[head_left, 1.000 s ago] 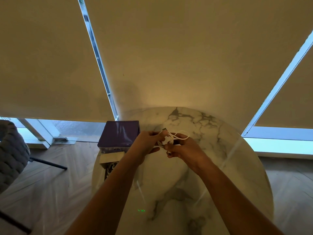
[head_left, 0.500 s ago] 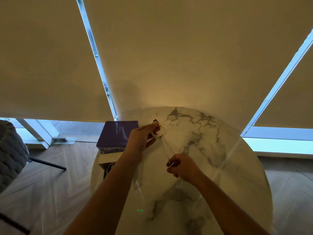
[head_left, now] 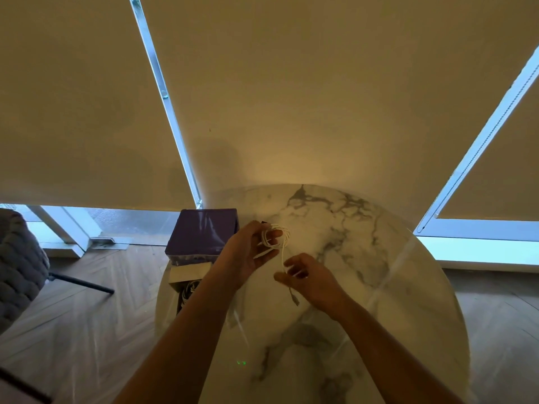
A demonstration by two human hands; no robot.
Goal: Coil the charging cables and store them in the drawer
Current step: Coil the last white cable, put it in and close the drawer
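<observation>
While held above the round marble table [head_left: 364, 287], white charging cable [head_left: 275, 236] wound in small loops around the fingers of the left hand [head_left: 248, 252] — thumb and forefinger curled round the coil, remaining fingers extended beneath it. From that coil, one loose strand running down toward the near side of the table into the right hand [head_left: 312, 279], pinched between curled thumb and fingertips; short tail with a grey plug [head_left: 294, 298] hanging just below that pinch, over the tabletop. Both hands close together above the table's left half, not touching each other.

Off the left edge of the table, and partly seen through its rim, purple box [head_left: 204, 231] with a glossy lid, shut. Just nearer than the box, against the same left edge, open drawer [head_left: 186, 277] with a pale front lip — inside it, a glimpse of light-coloured coiled cable [head_left: 189, 288], mostly hidden by the left forearm, so count cannot be told.

Farther left of the table, grey quilted chair [head_left: 17, 269] on dark thin legs over herringbone wood floor [head_left: 87, 330]. Behind the table, beige roller blinds [head_left: 320, 97] drawn nearly to the sill.
</observation>
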